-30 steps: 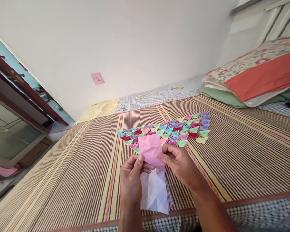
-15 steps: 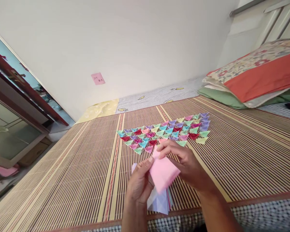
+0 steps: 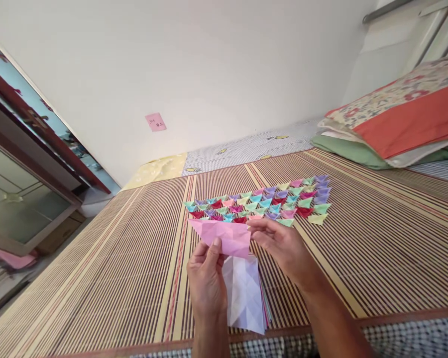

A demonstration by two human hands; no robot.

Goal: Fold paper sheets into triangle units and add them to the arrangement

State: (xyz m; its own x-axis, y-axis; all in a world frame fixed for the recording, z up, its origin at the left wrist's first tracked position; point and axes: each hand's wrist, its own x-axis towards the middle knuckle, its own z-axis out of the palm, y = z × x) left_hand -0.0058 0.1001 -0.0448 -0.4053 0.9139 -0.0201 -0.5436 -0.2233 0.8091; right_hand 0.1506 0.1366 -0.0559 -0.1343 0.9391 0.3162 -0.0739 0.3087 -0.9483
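A sheet of pink folded paper [image 3: 229, 237] is held up over the mat, creased and with a point sticking out at its upper left. My left hand [image 3: 209, 273] grips its lower edge, thumb in front and fingers behind. At the paper's right end, the fingertips of my right hand [image 3: 278, 243] pinch the upper corner. Below the paper lies a stack of creased paper sheets [image 3: 244, 293], pale lavender on top with coloured edges showing at the right. Beyond my hands, rows of small folded paper pieces [image 3: 261, 200] in many colours stand on the mat; the pink paper hides some.
A striped bamboo mat [image 3: 127, 268] covers the bed. Folded bedding, with a floral and orange pillow [image 3: 406, 114] on top, is piled at the right. A pink note [image 3: 156, 122] is stuck on the white wall [image 3: 227, 64]. A doorway opens at the left.
The pink paper has been turned and opened out into a wider, flatter shape. My left hand now holds its lower edge, and my right hand has moved to its right end.
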